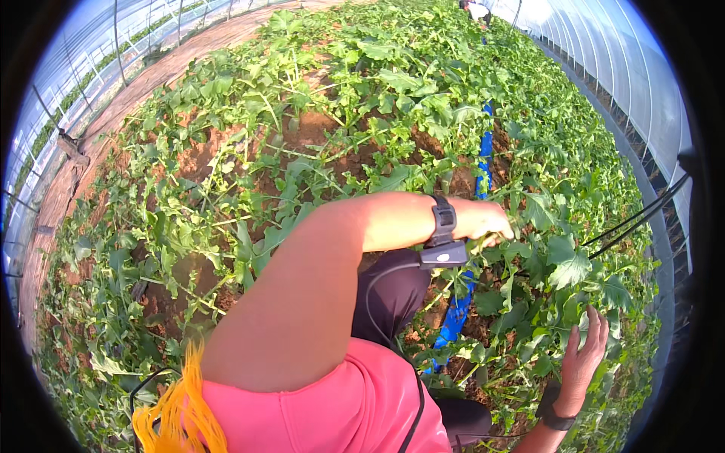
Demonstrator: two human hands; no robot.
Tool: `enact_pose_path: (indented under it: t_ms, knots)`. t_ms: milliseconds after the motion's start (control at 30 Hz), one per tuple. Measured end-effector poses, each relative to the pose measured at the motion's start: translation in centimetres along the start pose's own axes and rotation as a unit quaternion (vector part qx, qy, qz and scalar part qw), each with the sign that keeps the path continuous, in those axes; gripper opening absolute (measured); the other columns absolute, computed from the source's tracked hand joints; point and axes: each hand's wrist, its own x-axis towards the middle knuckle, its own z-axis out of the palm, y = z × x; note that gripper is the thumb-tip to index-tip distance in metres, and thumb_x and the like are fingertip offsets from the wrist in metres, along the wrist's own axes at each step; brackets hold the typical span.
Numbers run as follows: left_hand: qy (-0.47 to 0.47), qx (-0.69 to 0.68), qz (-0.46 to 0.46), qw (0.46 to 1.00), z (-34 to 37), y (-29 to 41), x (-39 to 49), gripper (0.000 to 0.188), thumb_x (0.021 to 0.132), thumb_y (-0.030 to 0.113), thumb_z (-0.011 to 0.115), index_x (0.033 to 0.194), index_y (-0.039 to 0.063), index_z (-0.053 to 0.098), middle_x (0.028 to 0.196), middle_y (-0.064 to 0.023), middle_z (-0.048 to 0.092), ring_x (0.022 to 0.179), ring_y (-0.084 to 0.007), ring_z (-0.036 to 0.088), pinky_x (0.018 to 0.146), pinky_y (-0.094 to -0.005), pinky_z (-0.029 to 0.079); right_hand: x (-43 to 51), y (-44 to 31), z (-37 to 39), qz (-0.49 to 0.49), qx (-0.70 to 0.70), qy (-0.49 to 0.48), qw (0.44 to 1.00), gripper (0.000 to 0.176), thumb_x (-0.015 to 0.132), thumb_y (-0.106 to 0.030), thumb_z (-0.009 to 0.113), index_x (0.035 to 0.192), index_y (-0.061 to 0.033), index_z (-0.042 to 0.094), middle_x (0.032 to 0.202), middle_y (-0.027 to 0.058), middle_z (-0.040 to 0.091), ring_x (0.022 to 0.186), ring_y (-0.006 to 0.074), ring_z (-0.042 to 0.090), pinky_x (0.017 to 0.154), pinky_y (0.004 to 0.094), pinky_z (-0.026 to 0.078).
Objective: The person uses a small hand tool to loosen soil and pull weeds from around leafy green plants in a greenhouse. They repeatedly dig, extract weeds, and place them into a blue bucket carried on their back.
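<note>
My left hand (490,223) reaches across to the right with a black strap and a small device at the wrist. Its fingers are curled around green plant stems, partly hidden by leaves. Lower right, my right hand (586,345) is raised over the leafy plants (569,263) with its fingers apart and nothing in it. A blue flat hose (456,317) runs along the soil between the plants, passing under my left forearm.
Dense leafy crop (317,170) grows over reddish soil. A greenhouse film wall (628,73) curves along the right, a bare dirt strip (54,226) along the left. Black cables (640,215) cross at right. A person (477,10) is far off at the top.
</note>
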Motion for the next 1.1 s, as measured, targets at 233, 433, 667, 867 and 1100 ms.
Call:
enact_pose_path:
  t_ms: [233,433,667,867,1100]
  knots:
    - [0.874,0.130,0.161,0.439,-31.8,9.5,-47.0,0.037,0.081,0.027,0.056,0.102,-0.002,0.050,0.091,-0.0152,0.054,0.078,-0.0221,0.053,0.068,-0.0385,0.046,-2.2,3.7,3.5,0.065,0.015,-0.112,0.992,0.038,0.072,-0.003,0.057,0.109,0.0005,0.050,0.102,0.0193,0.050,0.098,0.0381,0.047,0.085,0.0438,0.038]
    - [0.860,-0.003,0.176,0.479,-31.5,-1.2,-51.1,0.042,0.080,0.025,0.053,0.110,-0.004,0.049,0.102,-0.0177,0.054,0.091,-0.0251,0.054,0.074,-0.0369,0.044,1.7,2.2,5.2,-0.049,0.037,-0.060,0.996,0.022,0.076,-0.004,0.056,0.097,-0.0029,0.056,0.082,0.0158,0.054,0.076,0.0348,0.053,0.064,0.0417,0.043]
    - [0.631,-0.052,0.062,0.771,-31.5,-8.3,-29.3,0.048,0.090,0.019,0.036,0.133,0.000,0.027,0.137,-0.0238,0.027,0.122,-0.0343,0.038,0.098,-0.0397,0.035,-7.5,5.7,0.1,0.039,-0.008,-0.142,0.989,0.011,0.075,-0.012,0.060,0.074,-0.0050,0.051,0.069,0.0118,0.054,0.066,0.0313,0.056,0.057,0.0385,0.044]
    - [0.431,0.011,0.050,0.901,-24.4,-6.1,-11.3,0.041,0.088,0.019,0.049,0.125,0.002,0.042,0.125,-0.0156,0.045,0.104,-0.0250,0.052,0.089,-0.0311,0.040,-22.6,7.6,0.6,0.269,0.051,-0.249,0.929,0.023,0.079,-0.024,0.059,0.073,-0.0025,0.051,0.066,0.0167,0.053,0.066,0.0370,0.053,0.059,0.0430,0.042]
    - [0.250,0.149,0.084,0.953,-11.0,-5.3,-3.2,0.036,0.088,0.012,0.047,0.124,0.007,0.047,0.121,-0.0071,0.051,0.102,-0.0138,0.050,0.088,-0.0260,0.037,-35.7,7.0,17.6,0.370,0.164,-0.394,0.825,0.027,0.083,-0.033,0.051,0.088,-0.0086,0.059,0.081,0.0166,0.062,0.080,0.0348,0.059,0.070,0.0434,0.046]
